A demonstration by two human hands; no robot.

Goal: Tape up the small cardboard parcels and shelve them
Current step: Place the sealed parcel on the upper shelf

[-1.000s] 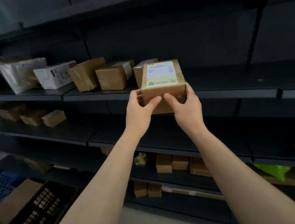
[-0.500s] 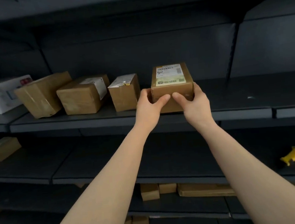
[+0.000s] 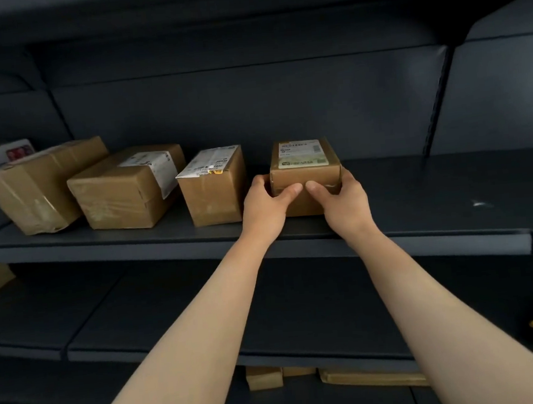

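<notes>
Both thumbs are meeting on the near face, fingers (image 3: 258, 180) curling round the sides: your left hand (image 3: 267, 203) and right hand (image 3: 344, 201) are gripping the parcel (image 3: 304, 166) squarely, so it is sitting flat on the shelf (image 3: 419, 195), lined up beside the boxes (image 3: 212, 192).
</notes>
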